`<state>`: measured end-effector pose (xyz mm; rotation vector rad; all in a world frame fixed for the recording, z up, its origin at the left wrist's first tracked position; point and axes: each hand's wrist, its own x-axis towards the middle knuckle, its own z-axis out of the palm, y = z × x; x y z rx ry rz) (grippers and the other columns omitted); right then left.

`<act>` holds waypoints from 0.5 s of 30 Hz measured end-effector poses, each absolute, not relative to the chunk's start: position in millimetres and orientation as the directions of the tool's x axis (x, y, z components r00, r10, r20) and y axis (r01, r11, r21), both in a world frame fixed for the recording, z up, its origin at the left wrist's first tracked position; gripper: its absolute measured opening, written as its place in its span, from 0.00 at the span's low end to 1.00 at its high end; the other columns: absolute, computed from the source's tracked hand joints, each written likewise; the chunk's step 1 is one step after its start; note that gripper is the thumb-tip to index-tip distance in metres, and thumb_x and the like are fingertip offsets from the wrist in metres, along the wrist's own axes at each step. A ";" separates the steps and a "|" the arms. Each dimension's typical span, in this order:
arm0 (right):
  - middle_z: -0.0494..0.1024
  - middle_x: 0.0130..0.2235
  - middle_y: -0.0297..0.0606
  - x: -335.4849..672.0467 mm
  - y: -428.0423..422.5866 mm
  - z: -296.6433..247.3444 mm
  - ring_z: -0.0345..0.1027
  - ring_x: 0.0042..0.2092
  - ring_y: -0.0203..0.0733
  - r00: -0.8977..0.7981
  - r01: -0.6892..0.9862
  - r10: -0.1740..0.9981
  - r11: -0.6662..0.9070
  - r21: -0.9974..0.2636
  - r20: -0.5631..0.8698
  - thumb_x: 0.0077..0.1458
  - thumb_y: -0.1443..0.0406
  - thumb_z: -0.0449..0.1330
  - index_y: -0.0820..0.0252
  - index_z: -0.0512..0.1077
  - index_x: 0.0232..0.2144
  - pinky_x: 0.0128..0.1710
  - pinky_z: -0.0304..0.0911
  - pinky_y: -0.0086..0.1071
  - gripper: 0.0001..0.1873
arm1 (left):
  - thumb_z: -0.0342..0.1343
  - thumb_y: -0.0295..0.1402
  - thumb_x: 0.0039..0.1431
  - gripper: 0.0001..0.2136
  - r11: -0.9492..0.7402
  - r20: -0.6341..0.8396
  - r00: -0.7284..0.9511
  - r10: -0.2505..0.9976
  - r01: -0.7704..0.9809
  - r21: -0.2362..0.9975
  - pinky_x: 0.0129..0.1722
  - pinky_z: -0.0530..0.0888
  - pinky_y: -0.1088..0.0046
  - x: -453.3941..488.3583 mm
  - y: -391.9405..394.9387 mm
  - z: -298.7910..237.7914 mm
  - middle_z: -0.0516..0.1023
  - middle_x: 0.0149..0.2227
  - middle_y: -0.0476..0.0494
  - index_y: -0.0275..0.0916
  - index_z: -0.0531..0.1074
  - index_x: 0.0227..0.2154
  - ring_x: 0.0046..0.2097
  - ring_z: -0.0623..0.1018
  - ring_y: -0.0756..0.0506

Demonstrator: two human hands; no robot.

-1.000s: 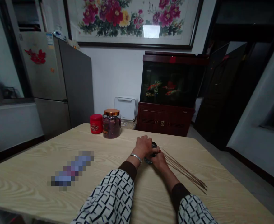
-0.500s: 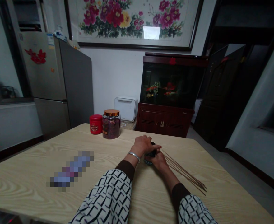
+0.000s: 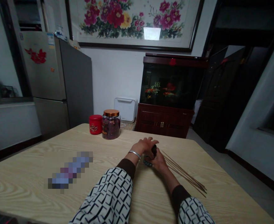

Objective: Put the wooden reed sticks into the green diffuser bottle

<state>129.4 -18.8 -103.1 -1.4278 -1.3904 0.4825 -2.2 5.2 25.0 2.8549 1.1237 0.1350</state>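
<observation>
- Head view, looking down past both forearms at a pale table (image 3: 27,183), its flat top printed or grained in light wood with long wavy lines
- The right hand (image 3: 159,162) curls closed around a small dark object (image 3: 154,150), which sits between the two hands near the middle of the table; its top is dark and rounded, a glassy blue-grey part shows lower down, and the fingers hide its exact kind
- The left hand (image 3: 142,147) lies palm down, fingers loosely curved toward that object and close beside it; whether it grips cannot be told; a thin metal bangle (image 3: 134,154) rings the wrist
- Thin, straight wooden skewers (image 3: 183,173) lie in a loose fan on the table, just right of the right hand
- Both sleeves (image 3: 106,196) are a black-and-white geometric weave with dark ribbed cuffs
- Toward the far edge stand a glossy red round tin (image 3: 95,124) and, touching it or just beside it, a clear glass jar (image 3: 111,127) with a copper-coloured lid, packed with dark red dried pieces
- A pixelated, blurred object (image 3: 69,169) lies left of the hands, too obscured to name
- Beyond the table: a steel fridge (image 3: 57,77), a white boxy appliance (image 3: 124,109), and an aquarium (image 3: 171,84) on a dark wooden cabinet (image 3: 162,123)
</observation>
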 end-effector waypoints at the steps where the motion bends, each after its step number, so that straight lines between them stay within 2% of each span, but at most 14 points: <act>1: 0.79 0.38 0.35 129.0 -20.2 -101.3 0.72 0.39 0.48 0.239 0.490 0.903 0.205 -0.847 0.357 0.34 0.56 0.70 0.54 0.65 0.43 0.36 0.67 0.36 0.32 | 0.64 0.38 0.44 0.33 -0.761 0.019 0.765 0.643 0.637 0.123 0.48 0.71 0.58 -2.0 6.5 24.3 0.65 0.57 0.38 0.51 0.64 0.56 0.53 0.71 0.34; 3: 0.78 0.39 0.36 128.5 -22.3 -98.7 0.72 0.40 0.48 0.218 0.500 0.915 0.195 -0.844 0.341 0.35 0.56 0.70 0.55 0.64 0.44 0.36 0.66 0.36 0.33 | 0.64 0.35 0.43 0.28 -0.747 0.039 0.753 0.657 0.643 0.171 0.44 0.72 0.63 -0.1 8.0 23.7 0.70 0.52 0.38 0.49 0.68 0.51 0.48 0.75 0.36; 5: 0.78 0.38 0.37 128.6 -22.4 -98.4 0.72 0.40 0.47 0.218 0.512 0.913 0.193 -0.837 0.344 0.35 0.56 0.70 0.55 0.64 0.43 0.37 0.66 0.36 0.32 | 0.63 0.41 0.45 0.25 -0.670 0.149 0.653 0.742 0.716 0.198 0.42 0.72 0.61 3.1 8.1 25.6 0.72 0.48 0.35 0.42 0.70 0.48 0.45 0.76 0.35; 7: 0.77 0.39 0.36 128.9 -20.7 -100.4 0.72 0.40 0.46 0.231 0.520 0.906 0.193 -0.832 0.355 0.34 0.56 0.70 0.55 0.64 0.43 0.39 0.65 0.37 0.33 | 0.58 0.49 0.50 0.25 -0.572 0.258 0.516 0.817 0.782 0.247 0.43 0.71 0.58 4.6 8.3 29.2 0.73 0.45 0.30 0.36 0.69 0.47 0.47 0.75 0.32; 9: 0.77 0.39 0.36 129.2 -18.6 -102.9 0.71 0.40 0.46 0.243 0.524 0.902 0.186 -0.831 0.356 0.33 0.56 0.71 0.55 0.64 0.43 0.40 0.65 0.37 0.33 | 0.54 0.52 0.53 0.26 -0.493 0.320 0.389 0.864 0.782 0.382 0.44 0.70 0.57 0.7 10.3 30.1 0.75 0.42 0.29 0.34 0.67 0.45 0.47 0.75 0.32; 11: 0.76 0.38 0.36 129.1 -18.0 -104.2 0.71 0.39 0.45 0.251 0.539 0.904 0.168 -0.826 0.347 0.33 0.55 0.70 0.55 0.64 0.43 0.40 0.65 0.38 0.34 | 0.59 0.51 0.49 0.25 -0.436 0.301 0.315 0.900 0.645 0.627 0.42 0.70 0.62 -10.1 13.7 22.5 0.76 0.36 0.35 0.35 0.66 0.41 0.43 0.76 0.37; 13: 0.76 0.37 0.35 128.2 -19.4 -103.4 0.71 0.38 0.46 0.257 0.553 0.904 0.152 -0.819 0.341 0.33 0.55 0.70 0.55 0.64 0.42 0.39 0.65 0.37 0.33 | 0.66 0.44 0.43 0.25 -0.350 0.226 0.339 0.913 0.371 0.860 0.38 0.71 0.68 -26.6 16.1 3.2 0.76 0.34 0.41 0.37 0.63 0.40 0.38 0.76 0.43; 15: 0.76 0.37 0.35 126.7 -22.1 -101.1 0.71 0.38 0.46 0.260 0.552 0.904 0.149 -0.820 0.339 0.33 0.55 0.69 0.55 0.64 0.42 0.38 0.65 0.37 0.32 | 0.68 0.37 0.40 0.27 -0.211 0.164 0.332 0.929 0.111 0.971 0.35 0.71 0.71 -44.9 14.5 -25.2 0.74 0.36 0.45 0.39 0.59 0.41 0.35 0.75 0.47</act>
